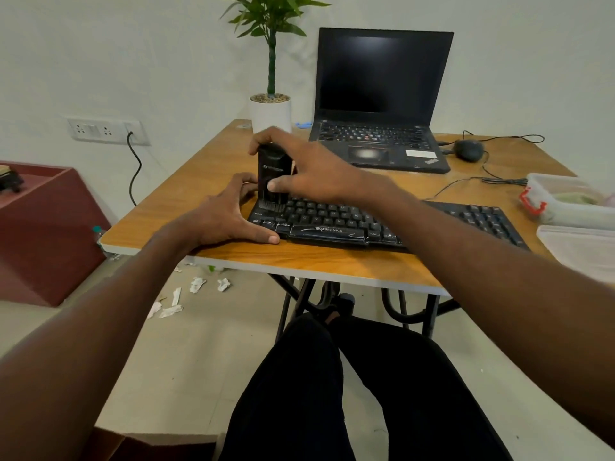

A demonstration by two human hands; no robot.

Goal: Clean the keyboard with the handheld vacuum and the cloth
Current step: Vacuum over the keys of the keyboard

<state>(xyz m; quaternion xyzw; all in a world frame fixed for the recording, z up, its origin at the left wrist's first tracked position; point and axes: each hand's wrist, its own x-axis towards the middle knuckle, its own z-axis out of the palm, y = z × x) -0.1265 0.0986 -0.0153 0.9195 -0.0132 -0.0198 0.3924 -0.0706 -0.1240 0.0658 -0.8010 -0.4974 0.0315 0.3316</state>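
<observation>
The right hand (299, 168) grips the handheld vacuum (272, 176) from above, fingers curled over its top and the thumb pressed against its front. The vacuum stands upright with its brush end down on the keys at the far left corner of the keyboard (382, 224). The left hand (229, 211) braces that same left end of the keyboard: its thumb lies along the front edge, its fingers reach round the back corner beside the vacuum, and its palm rests on the table (206, 181). It steadies the keyboard between thumb and fingers, without lifting it.

The keyboard lies flat near the front edge of the table, running from the left hand toward the right, where the forearm hides part of it. White streaks show on the space bar and on the bottom-row keys near the left thumb.

Judging from this, the vacuum stage is in hand and sits at one end of the keyboard, so most of the rows likely remain to be swept. No cloth is plainly visible; wiping looks not yet begun.

Beyond the hands stand an open laptop (379, 104), a potted plant (270, 111) and a mouse (468, 150), with plastic containers (565, 201) at the right. Scraps of paper (186, 294) lie on the floor.
</observation>
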